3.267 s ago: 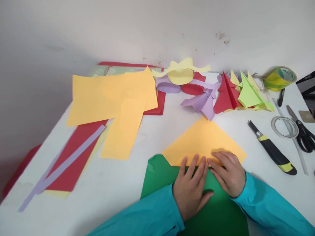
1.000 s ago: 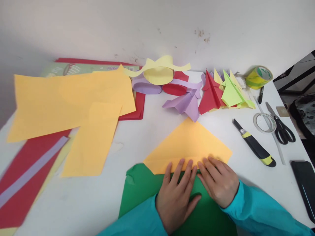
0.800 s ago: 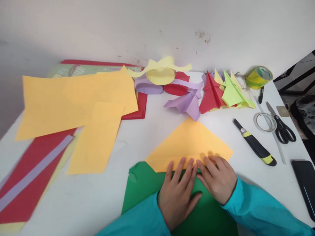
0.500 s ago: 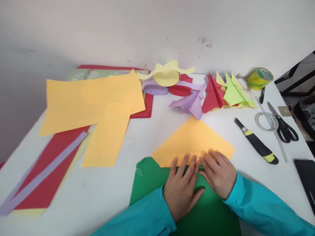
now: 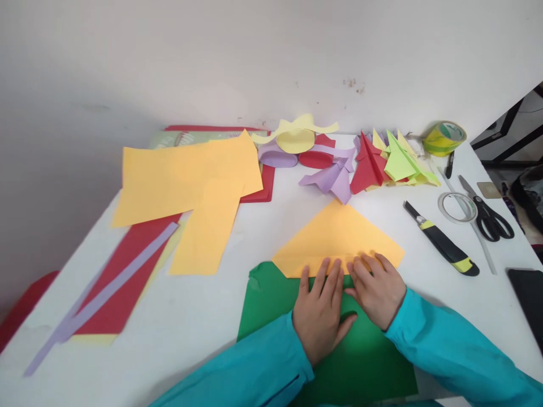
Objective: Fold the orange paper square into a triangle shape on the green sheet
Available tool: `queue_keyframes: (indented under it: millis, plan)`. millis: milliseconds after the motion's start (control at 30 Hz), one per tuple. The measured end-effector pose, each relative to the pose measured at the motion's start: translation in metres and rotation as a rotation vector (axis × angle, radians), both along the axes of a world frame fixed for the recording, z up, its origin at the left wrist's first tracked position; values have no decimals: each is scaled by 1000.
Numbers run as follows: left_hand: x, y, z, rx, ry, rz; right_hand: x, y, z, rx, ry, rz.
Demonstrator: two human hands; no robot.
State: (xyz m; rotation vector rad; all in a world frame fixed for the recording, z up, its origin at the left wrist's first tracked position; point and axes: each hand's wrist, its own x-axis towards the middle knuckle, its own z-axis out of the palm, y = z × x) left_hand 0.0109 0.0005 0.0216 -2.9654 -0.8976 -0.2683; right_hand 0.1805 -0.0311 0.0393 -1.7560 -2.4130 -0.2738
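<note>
A folded orange sheet of paper [image 5: 339, 234] lies in front of me, its pointed end facing away and its near edge over a green sheet [image 5: 360, 364]. My left hand [image 5: 320, 316] rests flat along that near edge, fingers spread and thumb out to the side. Beside it, my right hand [image 5: 377, 291] presses on the same edge with its fingers slightly bent and apart, the thumb low near the green sheet. Part of the fold is hidden under the fingertips. The far point of the orange paper touches or nearly touches a purple paper plane [image 5: 331, 178].
Left are orange pieces [image 5: 161, 186], a red sheet [image 5: 114, 305] and a purple strip [image 5: 123, 277]. Paper planes [image 5: 369, 164] and looped paper shapes [image 5: 297, 141] line the back. Right are a utility knife [image 5: 443, 240], tape rolls [image 5: 445, 138], scissors [image 5: 487, 215] and a black phone-like object [image 5: 526, 299].
The view has shifted, so the things on the left appear farther right and a red shape shows at the lower left edge. Both hands stay on the orange paper's near edge.
</note>
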Motion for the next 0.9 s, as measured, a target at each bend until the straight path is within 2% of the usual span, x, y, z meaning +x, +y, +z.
queue_keyframes:
  millis: [200, 433, 900]
  plan:
    - [-1, -3, -3, -31, 11, 89, 4, -4, -2, 12, 14, -1]
    - [-3, -3, -4, -20, 30, 81, 4, -12, -6, 22, 60, 7]
    - [-3, -2, -6, -6, 24, 85, 8, 0, -4, 145, 88, 32]
